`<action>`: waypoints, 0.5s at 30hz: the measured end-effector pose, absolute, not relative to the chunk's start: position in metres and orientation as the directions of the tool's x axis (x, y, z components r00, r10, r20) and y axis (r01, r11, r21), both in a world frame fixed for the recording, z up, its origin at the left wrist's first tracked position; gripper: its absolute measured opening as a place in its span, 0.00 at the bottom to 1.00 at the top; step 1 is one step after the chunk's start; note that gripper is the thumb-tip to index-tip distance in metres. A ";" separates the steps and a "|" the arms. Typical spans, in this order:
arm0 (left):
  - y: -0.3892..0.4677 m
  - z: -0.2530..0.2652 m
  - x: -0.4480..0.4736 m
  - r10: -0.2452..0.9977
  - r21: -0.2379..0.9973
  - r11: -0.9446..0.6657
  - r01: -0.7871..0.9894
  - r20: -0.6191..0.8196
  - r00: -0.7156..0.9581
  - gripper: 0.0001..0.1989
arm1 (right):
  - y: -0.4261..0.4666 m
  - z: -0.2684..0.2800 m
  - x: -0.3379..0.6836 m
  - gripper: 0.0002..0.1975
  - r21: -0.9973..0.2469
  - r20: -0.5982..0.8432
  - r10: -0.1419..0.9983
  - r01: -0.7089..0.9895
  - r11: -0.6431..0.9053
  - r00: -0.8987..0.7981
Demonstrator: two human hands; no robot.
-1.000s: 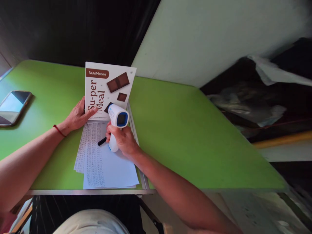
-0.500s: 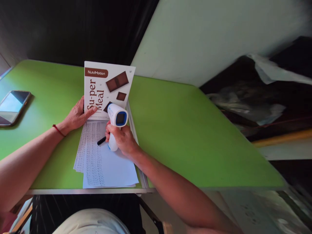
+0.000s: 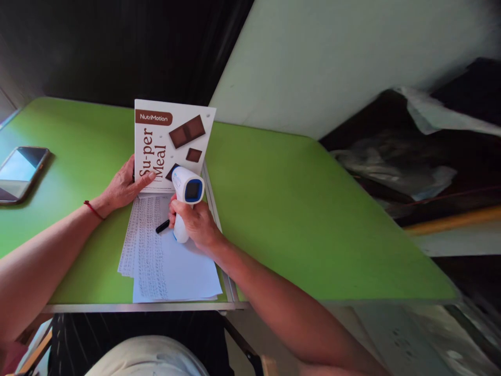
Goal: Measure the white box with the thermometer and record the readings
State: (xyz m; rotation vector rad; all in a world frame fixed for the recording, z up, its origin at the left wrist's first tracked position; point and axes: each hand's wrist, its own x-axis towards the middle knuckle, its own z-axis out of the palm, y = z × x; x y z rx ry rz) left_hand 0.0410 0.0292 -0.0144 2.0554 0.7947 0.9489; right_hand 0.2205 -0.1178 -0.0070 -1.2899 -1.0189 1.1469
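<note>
My left hand (image 3: 124,187) grips the lower left edge of a white and brown box (image 3: 152,141) printed "NutriMotion Su-per Meal", the thumb across its front. The box stands upright over the top of some papers. My right hand (image 3: 198,223) is closed round the handle of a white and blue infrared thermometer (image 3: 182,183), whose nose is close to the lower right of the box's front. I cannot tell whether they touch. Its small screen looks dark. Beneath lie handwritten sheets of paper (image 3: 178,271), with a black pen (image 3: 162,226) partly hidden by my right hand.
A smartphone (image 3: 19,175) lies at the left of the green table (image 3: 297,219). A metal strip (image 3: 230,287) runs along a seam in the tabletop. Dark and pale walls stand behind. At the right is a shelf with crumpled plastic bags (image 3: 407,167).
</note>
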 end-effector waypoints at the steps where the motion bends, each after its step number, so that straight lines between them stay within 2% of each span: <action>1: 0.029 -0.014 0.041 0.761 0.807 -0.545 0.226 0.364 0.537 0.35 | -0.118 -0.007 0.221 0.11 -0.997 -0.062 0.984 -0.052 -0.054 0.167; 15: 0.030 -0.016 0.041 0.752 0.811 -0.551 0.198 0.379 0.539 0.34 | -0.117 -0.006 0.221 0.11 -0.997 -0.068 0.985 -0.057 -0.059 0.162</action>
